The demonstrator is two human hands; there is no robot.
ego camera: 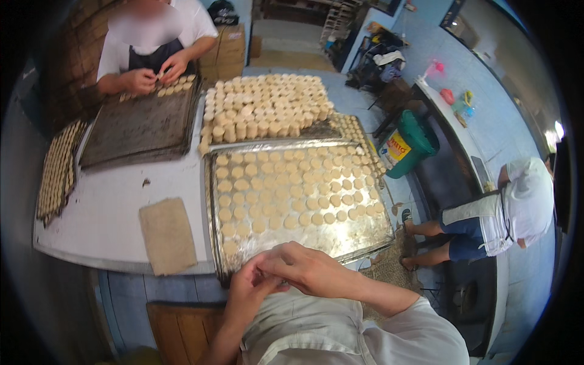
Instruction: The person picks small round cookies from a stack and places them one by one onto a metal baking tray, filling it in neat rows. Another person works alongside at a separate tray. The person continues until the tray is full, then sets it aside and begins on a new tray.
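Note:
My left hand [252, 279] and my right hand [305, 268] meet over the near edge of a metal baking tray [319, 239], in front of my apron [303, 321]. Their fingers are curled together, and whatever may lie between them is hidden. Rows of small round dough pieces [297, 191] cover most of this tray, with bare metal along its near side. Behind it, short dough cylinders [267, 102] stand packed on another tray. A further tray of small dough rounds [350, 130] is partly covered at the right.
A tan cloth [168, 236] lies on the white table [112, 207]. Across from me, a co-worker's hands [159, 75] handle dough over a dark tray [141, 123]. A filled tray [59, 171] sits far left. On the right are a green bucket [413, 143] and another person [497, 214].

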